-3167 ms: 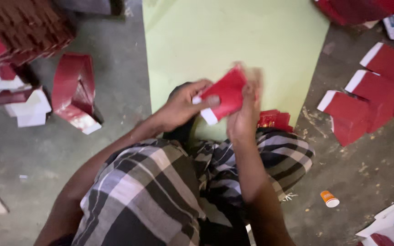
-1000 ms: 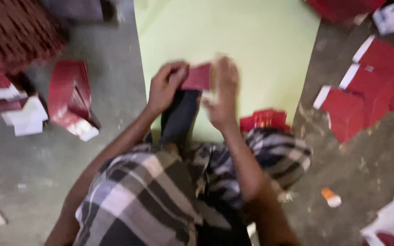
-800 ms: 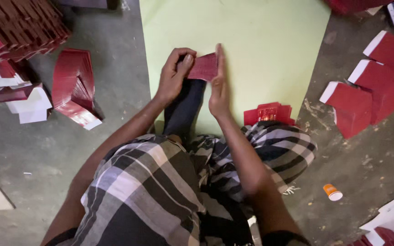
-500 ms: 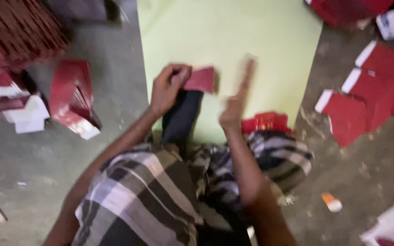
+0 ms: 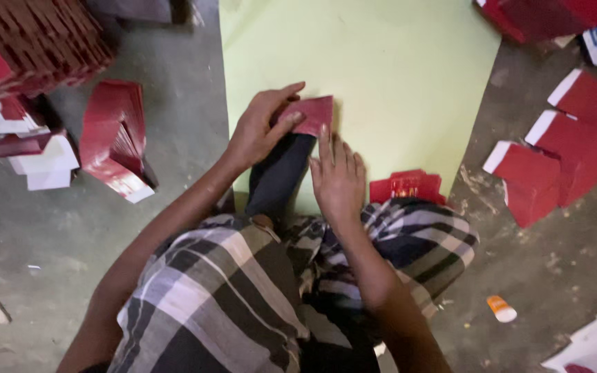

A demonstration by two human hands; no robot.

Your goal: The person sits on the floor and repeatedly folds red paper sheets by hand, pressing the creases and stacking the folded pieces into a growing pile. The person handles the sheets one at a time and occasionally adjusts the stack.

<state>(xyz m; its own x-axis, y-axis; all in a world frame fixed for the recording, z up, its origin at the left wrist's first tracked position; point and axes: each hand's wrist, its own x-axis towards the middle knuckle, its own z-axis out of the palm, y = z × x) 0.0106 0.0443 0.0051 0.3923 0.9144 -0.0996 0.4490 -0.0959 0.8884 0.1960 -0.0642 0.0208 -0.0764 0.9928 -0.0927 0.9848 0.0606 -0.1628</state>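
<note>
Gripping the red card piece (image 5: 310,115) at its near edge, the left hand (image 5: 257,131) pins it on the pale green sheet (image 5: 381,62). Just beside, the right hand (image 5: 338,176) lies flat, fingers open, touching the piece.

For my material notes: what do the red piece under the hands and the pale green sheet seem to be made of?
The red piece, pinned by the left hand with the right hand beside it, looks like thin matte card: flat, sharp-edged. The pale green sheet seems matte paper or thin board, lying flat without gloss.
</note>
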